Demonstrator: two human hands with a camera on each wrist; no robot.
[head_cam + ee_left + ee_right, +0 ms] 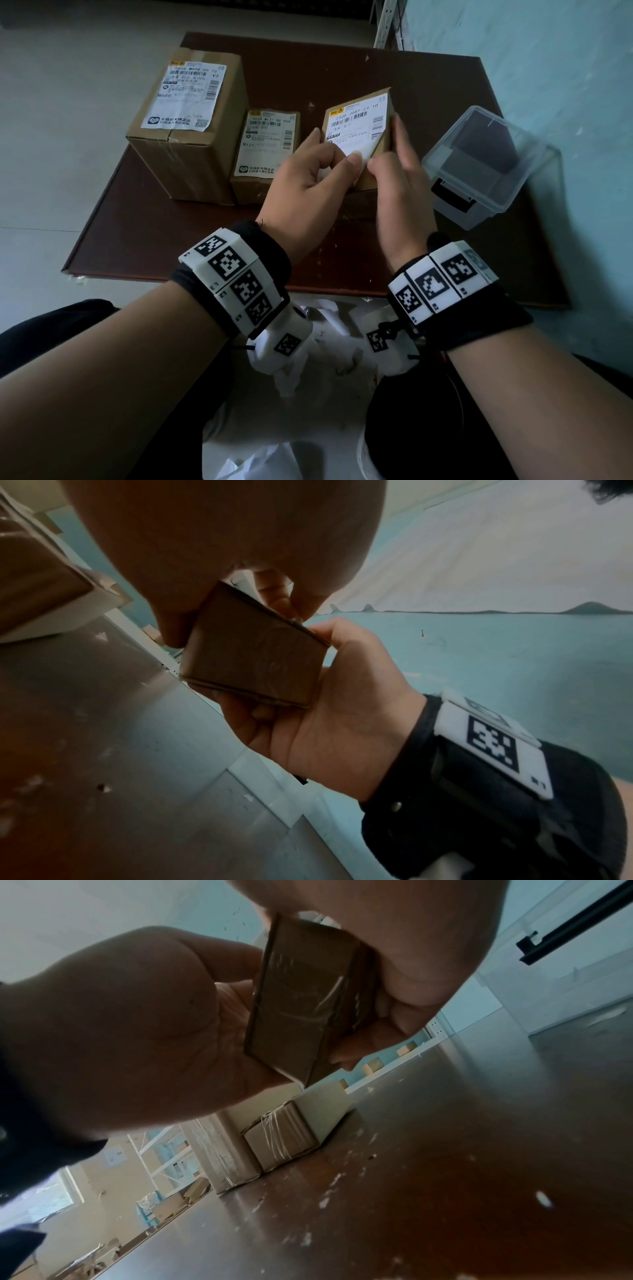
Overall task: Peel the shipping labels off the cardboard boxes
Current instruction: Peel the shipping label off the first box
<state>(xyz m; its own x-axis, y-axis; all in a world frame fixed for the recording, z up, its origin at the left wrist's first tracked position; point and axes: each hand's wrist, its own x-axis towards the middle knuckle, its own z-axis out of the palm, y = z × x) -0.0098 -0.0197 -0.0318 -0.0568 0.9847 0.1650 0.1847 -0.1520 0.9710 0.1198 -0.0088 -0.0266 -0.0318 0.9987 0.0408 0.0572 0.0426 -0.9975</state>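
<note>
A small cardboard box [363,180] is tilted up above the table, its white shipping label [356,130] facing me. My left hand [329,154] grips its left side, the thumb pressing on the label's lower corner. My right hand [394,154] grips the right side, fingers along the edge. In the left wrist view the box [253,658] sits between my left palm above and the right hand [325,710] curled beneath it. The right wrist view shows its taped underside [301,996]. A large box [185,150] and a medium box [263,185] stand at the left, both labelled.
The dark brown table [205,246] carries a clear plastic container [486,164] at the right, close to the blue wall. Crumpled white paper scraps [325,359] lie below the table's near edge. White flecks dot the tabletop [445,1177].
</note>
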